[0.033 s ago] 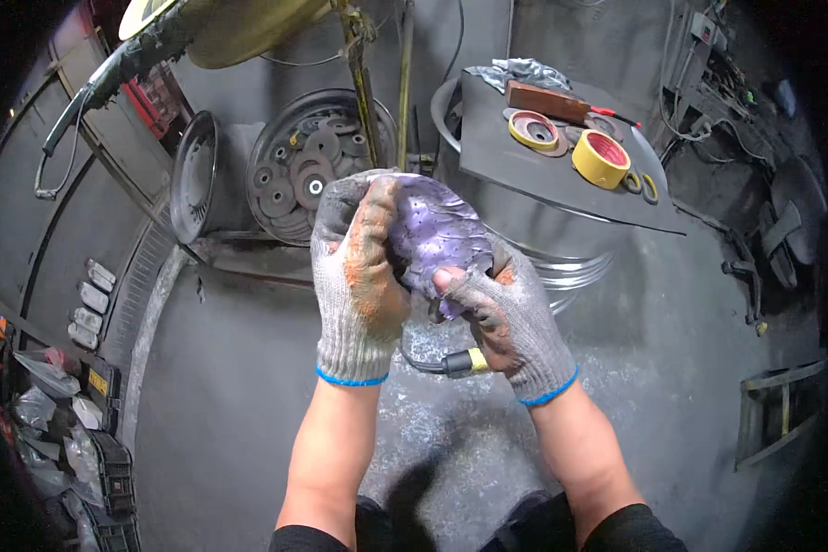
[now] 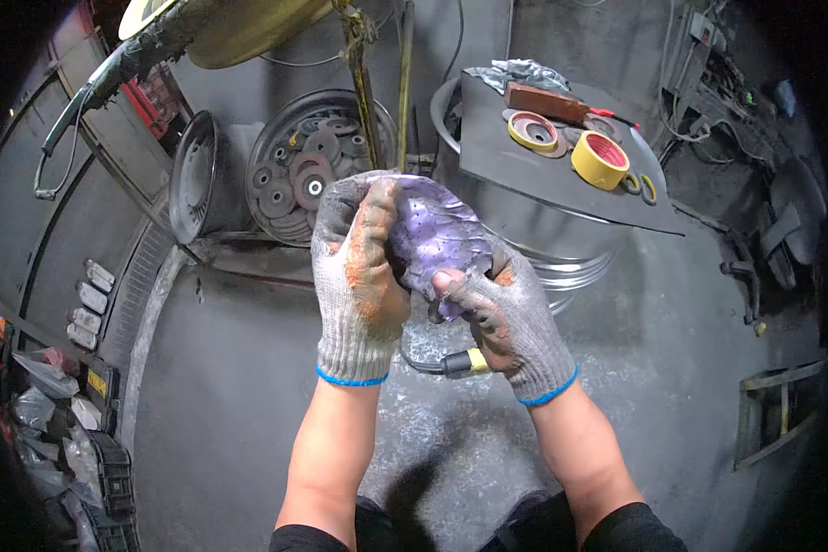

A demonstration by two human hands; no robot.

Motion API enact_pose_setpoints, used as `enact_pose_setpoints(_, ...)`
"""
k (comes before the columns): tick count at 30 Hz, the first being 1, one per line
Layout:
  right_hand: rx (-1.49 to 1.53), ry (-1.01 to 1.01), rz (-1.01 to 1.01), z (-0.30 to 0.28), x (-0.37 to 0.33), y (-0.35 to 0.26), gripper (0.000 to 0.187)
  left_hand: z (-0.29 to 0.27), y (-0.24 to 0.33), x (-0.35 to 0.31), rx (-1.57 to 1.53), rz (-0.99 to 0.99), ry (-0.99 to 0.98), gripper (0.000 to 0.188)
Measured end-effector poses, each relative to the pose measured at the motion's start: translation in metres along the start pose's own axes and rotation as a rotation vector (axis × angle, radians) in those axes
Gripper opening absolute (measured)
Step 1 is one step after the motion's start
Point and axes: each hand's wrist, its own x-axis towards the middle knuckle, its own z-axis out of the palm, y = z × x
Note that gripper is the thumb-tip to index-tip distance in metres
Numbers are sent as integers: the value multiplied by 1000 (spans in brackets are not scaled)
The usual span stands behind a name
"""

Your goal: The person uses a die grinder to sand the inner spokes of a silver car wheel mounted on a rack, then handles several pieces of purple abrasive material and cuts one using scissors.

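Observation:
In front of me I hold up a crinkled purple disc (image 2: 437,230), shiny, dotted with small dark holes and ragged along its lower edge. What it is exactly I cannot make out. My left hand (image 2: 363,253), in a stained knit glove, grips it from the left with the fingers curled over its edge. On the lower right, my right hand (image 2: 511,317) pinches the ragged edge; the thumb tip pokes bare through the glove. Dark parts show under the disc, mostly hidden by the hands. Below them hangs a black cable connector (image 2: 458,362) with a yellow end.
Beyond my hands, a wheel rim (image 2: 259,216) holds several worn grinding discs (image 2: 322,143). A grey board (image 2: 492,164) at right carries yellow tape (image 2: 602,160), scissors (image 2: 649,189) and a brown block (image 2: 547,103). Crates with plastic bags (image 2: 35,407) stand far left; a metal frame (image 2: 782,377) is at right.

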Motion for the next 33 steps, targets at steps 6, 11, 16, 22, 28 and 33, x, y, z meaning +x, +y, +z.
enact_pose_setpoints(6,-309,39,-106,3,0,-3,22,-17,-20,9,-97,107,-99,21)
enact_pose_setpoints(11,-657,93,-334,-2,-5,-8,24,-13,-20,3,-407,-132,-42,24)
enact_pose_setpoints(16,-402,49,-240,4,-7,-13,25,-4,-4,-1,-314,-92,-20,27)
enact_pose_setpoints(22,-550,84,-450,6,-13,-20,24,16,19,-5,-472,-78,-155,21)
enact_pose_setpoints(28,-667,150,-542,5,-15,-15,19,18,15,-4,-445,-91,-53,23)
enact_pose_setpoints(33,-642,139,-539,2,-13,-12,22,20,13,-8,-420,-54,-61,26)
